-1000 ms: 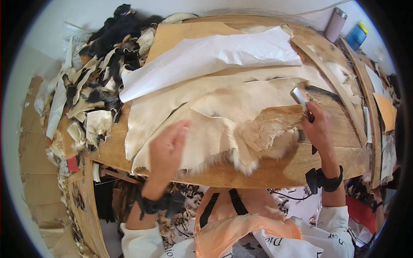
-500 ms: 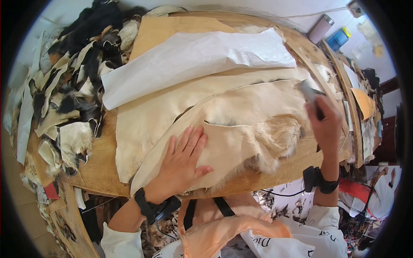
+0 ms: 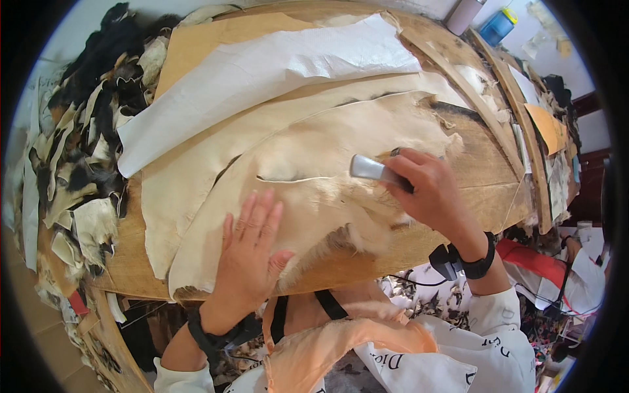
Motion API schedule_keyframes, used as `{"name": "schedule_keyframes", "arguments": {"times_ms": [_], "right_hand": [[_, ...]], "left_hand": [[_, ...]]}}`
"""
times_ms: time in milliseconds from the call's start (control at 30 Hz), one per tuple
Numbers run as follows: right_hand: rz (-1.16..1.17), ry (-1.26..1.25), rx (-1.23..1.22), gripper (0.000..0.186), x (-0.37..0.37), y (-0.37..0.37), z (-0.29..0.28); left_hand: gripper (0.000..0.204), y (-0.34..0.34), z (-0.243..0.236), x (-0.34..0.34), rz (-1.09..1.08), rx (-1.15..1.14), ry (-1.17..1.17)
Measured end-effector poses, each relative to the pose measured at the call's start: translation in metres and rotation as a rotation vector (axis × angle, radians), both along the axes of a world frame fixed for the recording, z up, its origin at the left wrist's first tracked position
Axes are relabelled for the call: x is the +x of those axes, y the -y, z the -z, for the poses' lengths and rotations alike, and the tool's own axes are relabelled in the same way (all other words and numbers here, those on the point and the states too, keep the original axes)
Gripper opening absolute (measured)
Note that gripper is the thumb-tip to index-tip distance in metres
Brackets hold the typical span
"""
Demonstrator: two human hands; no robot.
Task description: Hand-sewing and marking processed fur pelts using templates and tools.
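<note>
A cream animal hide (image 3: 295,242), pale skin side up with fur along its edges, lies on the wooden table (image 3: 124,259), overlapping another pale hide (image 3: 177,203). My left hand (image 3: 252,252) lies open on the lower left of the hide, its fingers stretched upward. My right hand (image 3: 419,187) is closed around a tool with a silver, rounded metal end (image 3: 367,168) and a dark part inside my grip, held over the middle of the hide beside a slit.
A white sheet (image 3: 268,69) and a tan sheet (image 3: 223,33) lie behind the hides. A scrap pile (image 3: 92,164) fills the left. Long wooden strips (image 3: 458,78) line the right; a bottle (image 3: 498,26) and tumbler (image 3: 462,14) stand at back right.
My left hand has come down onto the hide. My right hand has swept the metal tool leftward and down from the hide's right end toward its middle. The view has also shifted.
</note>
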State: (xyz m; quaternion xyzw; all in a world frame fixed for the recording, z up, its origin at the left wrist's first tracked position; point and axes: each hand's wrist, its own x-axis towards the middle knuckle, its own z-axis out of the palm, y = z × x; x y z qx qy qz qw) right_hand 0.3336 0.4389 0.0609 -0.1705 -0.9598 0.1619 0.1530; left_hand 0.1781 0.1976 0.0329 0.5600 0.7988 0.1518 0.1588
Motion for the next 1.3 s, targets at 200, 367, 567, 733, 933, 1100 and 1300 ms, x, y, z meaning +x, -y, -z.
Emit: {"name": "schedule_keyframes", "arguments": {"times_ms": [200,367,567,733,933,1100,1300], "right_hand": [[-0.14,0.015,0.034,0.017,-0.003,-0.016,0.003],[-0.128,0.29,0.005,0.028,-0.003,-0.029,0.014],[-0.11,0.264,-0.003,0.026,-0.01,-0.047,0.018],[-0.134,0.358,-0.032,0.019,-0.025,-0.064,-0.01],[-0.203,0.331,0.036,0.023,-0.013,-0.068,0.021],[-0.205,0.218,0.049,0.019,-0.008,-0.071,0.007],[-0.361,-0.103,-0.208,0.014,-0.016,-0.031,-0.033]], "left_hand": [[0.062,-0.004,0.02,0.023,-0.107,0.028,-0.124],[0.063,-0.001,0.031,0.027,-0.159,0.038,-0.199],[0.061,-0.007,0.036,0.03,-0.223,0.016,-0.261],[0.059,-0.01,0.032,0.029,-0.222,-0.02,-0.28],[0.061,-0.015,0.031,0.03,-0.245,-0.001,-0.257],[0.06,-0.014,0.034,0.028,-0.213,0.008,-0.305],[0.056,-0.008,0.005,0.035,-0.271,0.122,-0.116]]}}
